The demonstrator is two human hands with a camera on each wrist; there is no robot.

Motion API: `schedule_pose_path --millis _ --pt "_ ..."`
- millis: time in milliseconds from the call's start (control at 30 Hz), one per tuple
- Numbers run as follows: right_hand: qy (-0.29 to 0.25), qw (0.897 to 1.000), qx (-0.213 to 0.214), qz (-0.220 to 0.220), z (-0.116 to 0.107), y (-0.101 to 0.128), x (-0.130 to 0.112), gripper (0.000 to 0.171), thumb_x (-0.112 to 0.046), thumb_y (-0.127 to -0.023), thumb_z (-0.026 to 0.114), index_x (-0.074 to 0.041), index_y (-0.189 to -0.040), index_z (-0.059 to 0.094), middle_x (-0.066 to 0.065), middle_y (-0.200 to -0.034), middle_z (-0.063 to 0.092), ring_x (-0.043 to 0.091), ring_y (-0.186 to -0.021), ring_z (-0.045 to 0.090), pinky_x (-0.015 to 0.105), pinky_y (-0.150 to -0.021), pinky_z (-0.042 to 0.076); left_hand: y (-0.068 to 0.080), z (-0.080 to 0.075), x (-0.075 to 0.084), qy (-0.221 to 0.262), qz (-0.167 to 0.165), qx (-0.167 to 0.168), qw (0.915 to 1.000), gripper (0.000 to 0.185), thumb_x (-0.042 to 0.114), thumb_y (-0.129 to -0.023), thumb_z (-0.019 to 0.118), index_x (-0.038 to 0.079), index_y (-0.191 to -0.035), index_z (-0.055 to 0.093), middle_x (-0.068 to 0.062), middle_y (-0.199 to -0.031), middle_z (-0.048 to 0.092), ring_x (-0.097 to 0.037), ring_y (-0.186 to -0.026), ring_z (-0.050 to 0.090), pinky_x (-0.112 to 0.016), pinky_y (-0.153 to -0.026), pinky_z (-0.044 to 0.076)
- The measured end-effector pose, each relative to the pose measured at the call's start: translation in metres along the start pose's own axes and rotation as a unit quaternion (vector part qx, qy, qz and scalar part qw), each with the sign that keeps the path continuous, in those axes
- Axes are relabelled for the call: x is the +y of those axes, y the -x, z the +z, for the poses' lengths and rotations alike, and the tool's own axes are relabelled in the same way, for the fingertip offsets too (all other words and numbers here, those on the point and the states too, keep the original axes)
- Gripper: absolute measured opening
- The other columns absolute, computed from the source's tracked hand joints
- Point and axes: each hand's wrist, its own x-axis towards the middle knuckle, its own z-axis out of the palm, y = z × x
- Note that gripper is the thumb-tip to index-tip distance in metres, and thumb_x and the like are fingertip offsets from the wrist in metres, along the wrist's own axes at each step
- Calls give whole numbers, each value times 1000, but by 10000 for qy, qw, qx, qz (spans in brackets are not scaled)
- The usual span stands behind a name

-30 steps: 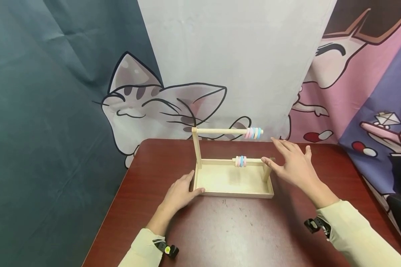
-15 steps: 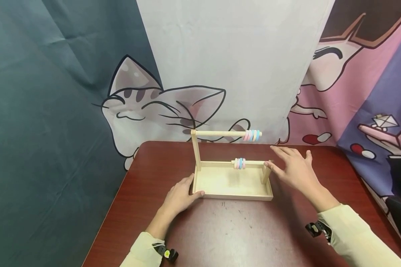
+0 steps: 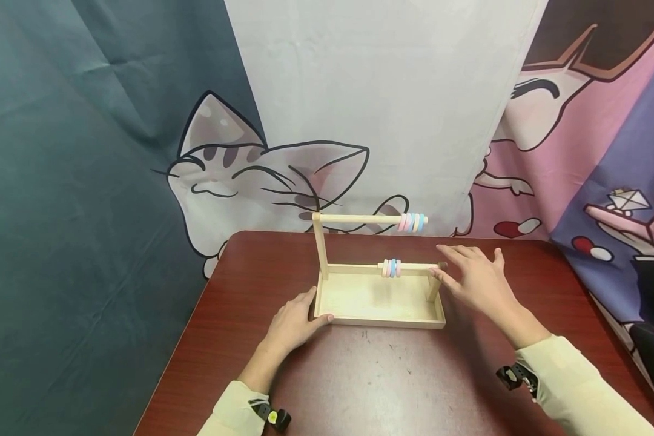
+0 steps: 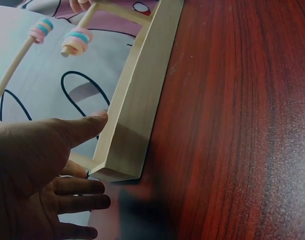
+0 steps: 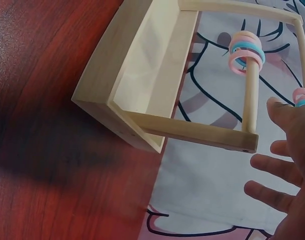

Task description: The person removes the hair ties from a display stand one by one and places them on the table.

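A pale wooden rack with a shallow tray [image 3: 381, 323] stands on the table. Its upper rod [image 3: 360, 218] carries several pastel rings [image 3: 412, 223] near the free right end. Several more rings [image 3: 391, 268] sit near the left end of the lower rod [image 3: 414, 267], held by a short post [image 3: 433, 286]. My left hand [image 3: 291, 323] rests at the tray's front left corner, thumb by the front wall, fingers straight along the left side. My right hand [image 3: 476, 278] hovers beside the short post, fingers spread, holding nothing; the right wrist view shows it apart from the wood.
The reddish-brown table [image 3: 360, 381] extends in front of the rack and to both sides. Behind it hangs a cloth backdrop [image 3: 392, 91] with cartoon figures, close to the table's back edge. Black wrist straps with cameras [image 3: 272, 415] sit on both forearms.
My right hand has lowered slightly relative to the rack, toward the short post. The left hand stays at the tray corner and the rings keep their places. The head view has shifted a little.
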Motion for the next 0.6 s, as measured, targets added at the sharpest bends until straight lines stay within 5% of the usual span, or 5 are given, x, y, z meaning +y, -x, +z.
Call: schedule_pose_path --millis 600 --pt "54 9991 205 -359 7 0 3 25 -25 -97 86 -11 -117 82 9 -111 83 40 -111 74 98 -106 23 1 2 -5 -87 12 33 10000 91 58 -99 79 3 -165 49 -25 -159 60 -49 -143 62 -66 -112 53"
